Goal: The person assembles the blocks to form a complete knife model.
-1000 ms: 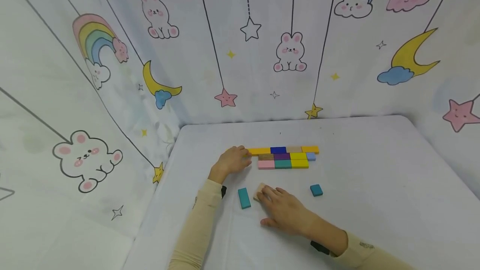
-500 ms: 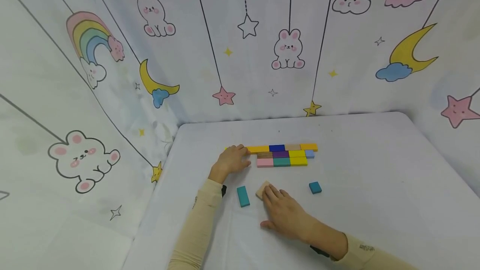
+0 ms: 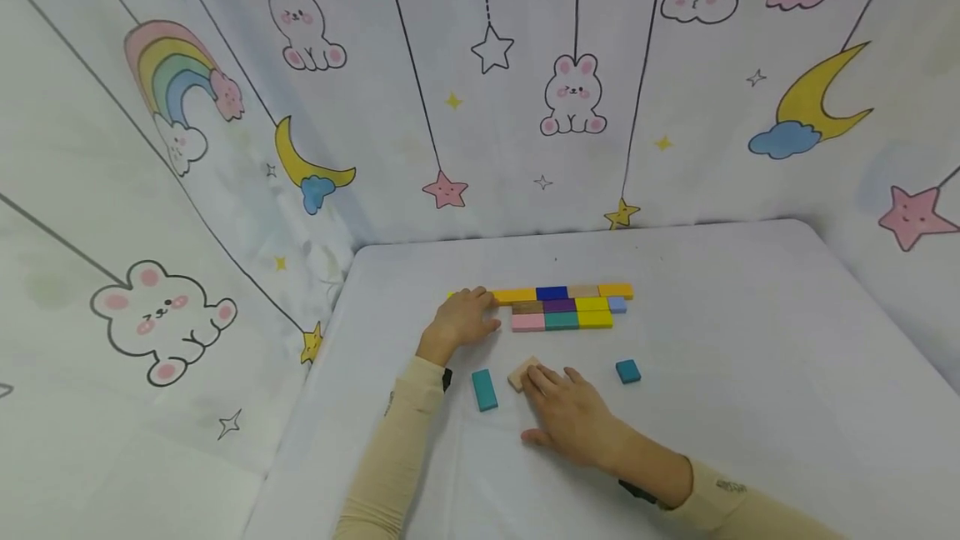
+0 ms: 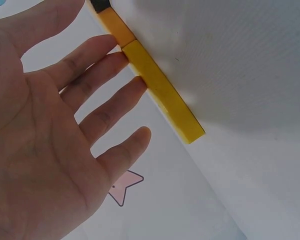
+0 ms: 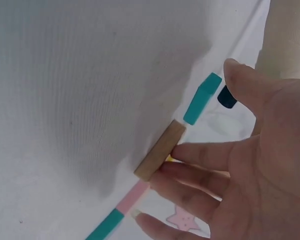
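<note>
My left hand point(image 3: 459, 323) reaches to the left end of the back row of blocks. In the left wrist view its extended fingertips touch the side of a long yellow block point(image 4: 162, 92), which lines up end to end with an orange block point(image 4: 119, 26). My right hand point(image 3: 573, 415) lies lower on the table, its fingers extended onto a flat light-wood block point(image 3: 522, 375). The right wrist view shows fingertips against that wooden block's point(image 5: 161, 151) long side, the thumb held away. Left of it lies a teal block point(image 3: 484, 390).
Three rows of colored blocks lie together, including a blue one point(image 3: 552, 292), a purple one point(image 3: 559, 305) and a pink one point(image 3: 528, 322). A small blue-teal block point(image 3: 628, 371) lies apart at right. Printed fabric point(image 3: 510, 140) rises behind the white table point(image 3: 735, 315).
The right fingers have shifted back to the right, so more of the light-wood block shows. The left hand stays at the yellow block. The head view has tilted slightly.
</note>
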`<move>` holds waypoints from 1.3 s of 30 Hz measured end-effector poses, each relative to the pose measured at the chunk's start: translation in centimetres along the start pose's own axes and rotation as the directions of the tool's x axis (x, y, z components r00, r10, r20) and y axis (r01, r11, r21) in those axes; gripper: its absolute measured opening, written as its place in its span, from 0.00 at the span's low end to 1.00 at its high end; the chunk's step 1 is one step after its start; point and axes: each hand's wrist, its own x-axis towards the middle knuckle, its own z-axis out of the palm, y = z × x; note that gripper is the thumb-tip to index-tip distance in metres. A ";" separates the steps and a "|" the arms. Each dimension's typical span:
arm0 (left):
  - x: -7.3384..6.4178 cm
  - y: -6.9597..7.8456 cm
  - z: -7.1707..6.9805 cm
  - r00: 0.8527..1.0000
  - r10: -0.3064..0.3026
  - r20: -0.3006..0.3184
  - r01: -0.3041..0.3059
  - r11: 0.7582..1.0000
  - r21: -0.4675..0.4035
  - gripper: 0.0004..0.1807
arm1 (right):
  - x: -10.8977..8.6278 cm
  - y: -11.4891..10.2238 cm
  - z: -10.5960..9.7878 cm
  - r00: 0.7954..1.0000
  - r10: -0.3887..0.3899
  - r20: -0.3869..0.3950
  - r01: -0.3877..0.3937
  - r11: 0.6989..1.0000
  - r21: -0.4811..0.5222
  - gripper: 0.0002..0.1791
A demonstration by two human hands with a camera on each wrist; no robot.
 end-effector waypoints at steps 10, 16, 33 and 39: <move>-0.1 0.0 -0.2 0.999 -0.006 -0.031 0.006 1.000 0.015 0.24 | 0.1 -0.1 -0.1 0.999 -0.012 -0.037 0.009 0.998 -0.063 0.48; -0.1 0.0 -0.2 0.999 -0.012 -0.030 0.012 1.000 0.011 0.24 | 0.7 0.1 -0.1 0.998 -0.004 -0.070 0.001 0.999 -0.040 0.47; -0.1 -0.1 0.1 1.000 -0.009 -0.023 0.009 1.000 -0.009 0.25 | 2.2 1.1 0.5 0.992 0.040 -0.121 -0.040 0.999 0.007 0.46; -0.3 0.1 0.0 1.000 -0.004 -0.027 0.004 1.000 -0.023 0.24 | 2.5 1.4 0.6 0.990 0.070 -0.124 -0.067 0.997 0.030 0.46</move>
